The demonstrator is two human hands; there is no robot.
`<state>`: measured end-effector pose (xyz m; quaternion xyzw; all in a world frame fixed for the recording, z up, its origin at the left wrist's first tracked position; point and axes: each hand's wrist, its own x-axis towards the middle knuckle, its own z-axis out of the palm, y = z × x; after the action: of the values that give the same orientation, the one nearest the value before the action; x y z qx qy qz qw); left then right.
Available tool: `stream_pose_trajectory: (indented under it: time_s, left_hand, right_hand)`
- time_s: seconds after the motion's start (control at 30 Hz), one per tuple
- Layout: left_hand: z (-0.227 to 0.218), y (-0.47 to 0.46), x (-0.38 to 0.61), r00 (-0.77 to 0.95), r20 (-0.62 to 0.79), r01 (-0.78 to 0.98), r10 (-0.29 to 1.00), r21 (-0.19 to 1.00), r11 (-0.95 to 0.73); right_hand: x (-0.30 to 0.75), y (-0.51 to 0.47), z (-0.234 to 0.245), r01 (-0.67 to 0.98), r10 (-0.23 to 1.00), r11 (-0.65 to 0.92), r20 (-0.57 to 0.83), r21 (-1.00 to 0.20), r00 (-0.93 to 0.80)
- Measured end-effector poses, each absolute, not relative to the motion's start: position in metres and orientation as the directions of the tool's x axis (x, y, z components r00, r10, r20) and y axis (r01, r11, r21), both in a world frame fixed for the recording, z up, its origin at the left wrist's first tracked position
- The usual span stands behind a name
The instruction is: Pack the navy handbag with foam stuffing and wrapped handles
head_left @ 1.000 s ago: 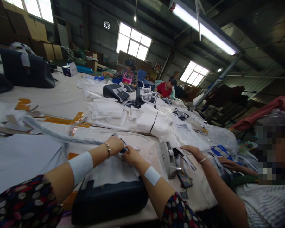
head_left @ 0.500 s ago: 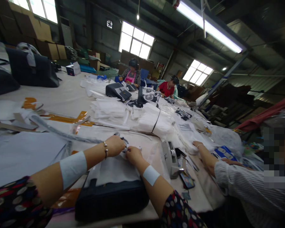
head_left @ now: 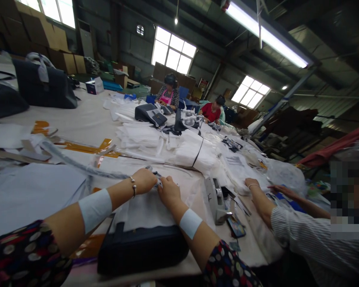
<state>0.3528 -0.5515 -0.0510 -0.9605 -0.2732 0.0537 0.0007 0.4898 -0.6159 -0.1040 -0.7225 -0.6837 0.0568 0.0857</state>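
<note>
Worktable surface [head_left: 77, 111], near edge: left hand [head_left: 143, 180] and right hand [head_left: 169, 192] curl close together over a small grey strap end [head_left: 155, 178], grip unclear, above white tissue [head_left: 146, 213] lying on a black handbag [head_left: 140, 249]. Risk: a hard pull could tear the tissue or shift the bag.

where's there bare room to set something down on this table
The widest bare stretch is on the white-covered table, between the dark handbag at the far left and the folded white stacks. It is crowded around the left hand and right hand, over the white sheet and black bag, and by the grey device.
</note>
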Motion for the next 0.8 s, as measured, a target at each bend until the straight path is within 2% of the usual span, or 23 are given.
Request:
stream_pose_trajectory:
  time_s: [0.07,0.23,0.37,0.47,0.53,0.8]
  left_hand:
    - [-0.05,-0.553,0.353,0.837,-0.113,0.535,0.535,-0.026,-0.844]
    - [-0.052,-0.556,0.351,0.842,-0.127,0.522,0.524,-0.051,-0.851]
    - [-0.058,-0.555,0.349,0.837,-0.096,0.538,0.538,-0.032,-0.842]
    - [-0.061,-0.556,0.349,0.839,-0.068,0.542,0.541,-0.001,-0.841]
    - [-0.063,-0.559,0.35,0.834,-0.066,0.55,0.548,0.011,-0.835]
    - [-0.054,-0.566,0.334,0.761,-0.082,0.647,0.644,0.029,-0.762]
  right_hand:
    - [0.491,-0.614,-0.104,0.984,1.0,0.012,0.027,-0.179,-0.008]
    - [0.496,-0.608,-0.111,0.99,0.998,-0.045,-0.05,-0.134,0.039]
    - [0.492,-0.61,-0.107,0.993,0.999,-0.043,-0.006,-0.111,0.043]
    - [0.487,-0.614,-0.103,0.987,0.996,0.056,0.071,-0.153,-0.045]
    - [0.486,-0.615,-0.102,0.977,0.993,0.099,0.075,-0.189,-0.086]
    - [0.486,-0.611,-0.108,0.98,0.998,0.059,0.011,-0.192,-0.058]
